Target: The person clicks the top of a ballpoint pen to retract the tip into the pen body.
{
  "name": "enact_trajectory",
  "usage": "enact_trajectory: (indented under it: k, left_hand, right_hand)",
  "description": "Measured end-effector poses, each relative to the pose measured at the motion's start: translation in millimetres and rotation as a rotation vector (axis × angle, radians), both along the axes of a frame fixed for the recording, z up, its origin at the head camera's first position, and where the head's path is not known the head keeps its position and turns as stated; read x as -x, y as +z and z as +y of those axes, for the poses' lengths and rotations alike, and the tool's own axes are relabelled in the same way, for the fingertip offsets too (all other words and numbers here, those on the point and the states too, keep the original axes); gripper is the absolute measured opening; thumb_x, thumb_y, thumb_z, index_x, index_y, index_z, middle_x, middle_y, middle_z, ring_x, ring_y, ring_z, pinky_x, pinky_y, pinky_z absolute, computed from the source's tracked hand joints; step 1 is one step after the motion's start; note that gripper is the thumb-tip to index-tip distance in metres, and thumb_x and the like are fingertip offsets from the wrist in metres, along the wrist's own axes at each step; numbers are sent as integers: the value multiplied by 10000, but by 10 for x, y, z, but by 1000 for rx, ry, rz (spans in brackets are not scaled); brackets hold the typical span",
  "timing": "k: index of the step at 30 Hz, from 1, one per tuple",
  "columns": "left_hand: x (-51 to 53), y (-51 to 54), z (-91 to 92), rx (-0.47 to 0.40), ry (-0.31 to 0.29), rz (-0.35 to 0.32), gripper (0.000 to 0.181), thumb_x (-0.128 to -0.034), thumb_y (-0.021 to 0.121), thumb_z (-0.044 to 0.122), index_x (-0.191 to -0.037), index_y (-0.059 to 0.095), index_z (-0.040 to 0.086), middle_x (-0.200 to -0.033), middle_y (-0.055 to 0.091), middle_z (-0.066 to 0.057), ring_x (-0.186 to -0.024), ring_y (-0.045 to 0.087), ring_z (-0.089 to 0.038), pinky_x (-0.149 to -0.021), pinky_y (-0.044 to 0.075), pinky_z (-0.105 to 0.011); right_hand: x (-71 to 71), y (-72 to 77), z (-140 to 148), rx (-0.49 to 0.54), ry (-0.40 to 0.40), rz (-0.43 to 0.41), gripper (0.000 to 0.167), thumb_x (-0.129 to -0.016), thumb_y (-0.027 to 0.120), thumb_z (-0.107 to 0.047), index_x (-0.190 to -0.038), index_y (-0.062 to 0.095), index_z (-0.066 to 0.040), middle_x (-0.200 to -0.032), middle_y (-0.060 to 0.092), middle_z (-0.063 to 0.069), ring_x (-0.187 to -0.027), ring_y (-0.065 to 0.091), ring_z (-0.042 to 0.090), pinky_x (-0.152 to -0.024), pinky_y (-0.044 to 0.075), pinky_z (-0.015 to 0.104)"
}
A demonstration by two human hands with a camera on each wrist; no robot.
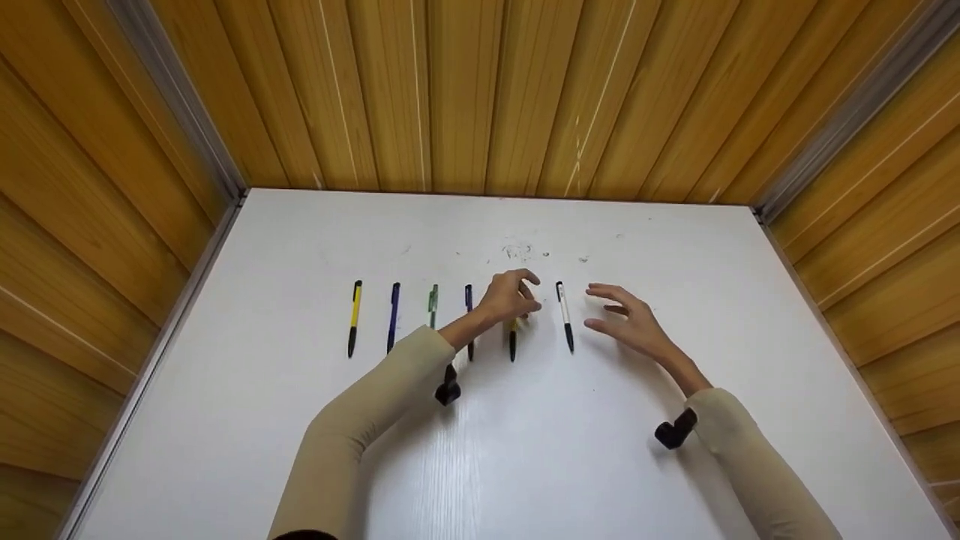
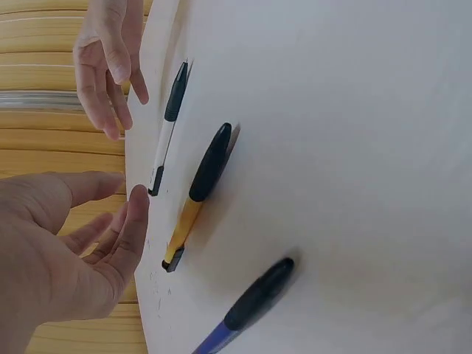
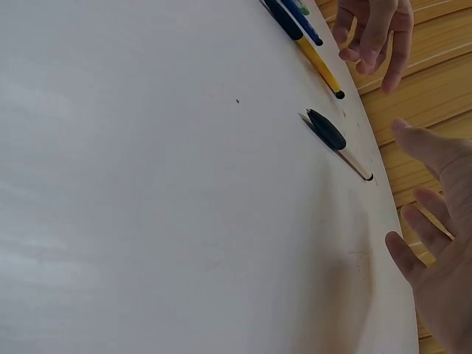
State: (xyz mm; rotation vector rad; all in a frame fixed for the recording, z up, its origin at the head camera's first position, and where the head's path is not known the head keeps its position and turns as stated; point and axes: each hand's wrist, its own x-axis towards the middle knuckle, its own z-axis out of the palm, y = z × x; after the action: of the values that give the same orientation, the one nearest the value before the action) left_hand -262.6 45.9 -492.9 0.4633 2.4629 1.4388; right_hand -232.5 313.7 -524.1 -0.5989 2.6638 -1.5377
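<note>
My left hand is above a yellow pen with a black grip, hiding its upper part in the head view. In the left wrist view its thumb and fingers are apart, with nothing between them. Just right of it lies a white pen with a black grip. On that pen's other side my right hand hovers with spread, slightly bent fingers and holds nothing. Under my left forearm a dark blue pen and a green pen are partly covered.
Farther left lie a purple-blue pen and another yellow pen, all in one row on the white table. Dark marks spot the tabletop behind the row. Wood-patterned walls enclose the back and sides.
</note>
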Motion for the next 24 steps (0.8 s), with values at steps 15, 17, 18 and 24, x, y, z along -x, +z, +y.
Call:
enact_trajectory:
  k: [15, 17, 18, 24]
  left_hand:
    - [137, -105, 328, 194, 17, 61, 464, -844, 793, 26, -1288, 663, 47, -1021, 760, -170, -694, 602, -122, -604, 448, -168]
    - [122, -127, 348, 217, 5, 89, 427, -848, 788, 35, -1263, 691, 57, -1077, 761, -162, -756, 618, -142, -668, 497, -195]
    - [111, -136, 362, 233, -2, 101, 409, -852, 787, 44, -1252, 704, 61, -1123, 758, -155, -807, 622, -149, -724, 520, -207]
    - [50, -165, 485, 349, -40, 91, 307, -889, 769, 120, -1192, 747, 72, -1263, 719, -105, -945, 610, -178, -814, 550, -267]
  right_hand:
    - [165, -66, 267, 25, -79, -48, 539, -932, 742, -84, -1415, 538, 42, -1487, 528, 234, -1396, 480, 414, -1150, 448, 572]
    - [166, -85, 279, 37, -82, -68, 531, -935, 731, -58, -1414, 533, 57, -1486, 524, 244, -1402, 471, 429, -1157, 439, 575]
    - [163, -85, 279, 40, -84, -80, 528, -937, 724, -47, -1415, 529, 65, -1487, 518, 256, -1406, 464, 438, -1160, 433, 581]
    - [90, 108, 187, 43, -97, -107, 522, -932, 709, -2, -1396, 511, 130, -1468, 505, 323, -1398, 454, 492, -1148, 424, 617]
